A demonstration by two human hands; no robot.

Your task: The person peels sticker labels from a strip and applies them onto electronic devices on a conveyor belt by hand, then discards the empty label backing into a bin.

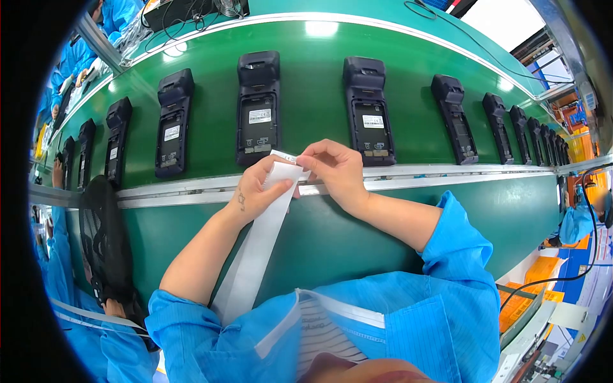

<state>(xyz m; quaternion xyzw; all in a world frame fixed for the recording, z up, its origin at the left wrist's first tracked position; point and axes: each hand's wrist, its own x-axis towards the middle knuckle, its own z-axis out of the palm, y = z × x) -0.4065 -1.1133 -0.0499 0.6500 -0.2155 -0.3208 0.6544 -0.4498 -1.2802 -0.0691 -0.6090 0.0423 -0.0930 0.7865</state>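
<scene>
A long white strip of label backing paper (258, 252) hangs from my left hand (258, 191), its thumb pressed on the strip and the fingers behind. At the strip's top end sits a small white printed label (283, 155). My right hand (336, 173) pinches at that end, thumb and index finger together on the label's right edge. Just beyond my hands, on the green belt, lie two dark handheld terminals: one (258, 137) to the left, another (369, 143) to the right. Both have open back compartments with a white label inside.
Several more terminals lie in a row along the green conveyor belt (313, 96), such as one at left (174, 121) and one at right (454, 118). A metal rail (408, 171) edges the belt. At left hangs a black mesh item (105, 236); co-workers in blue sleeves (60, 242) are beyond.
</scene>
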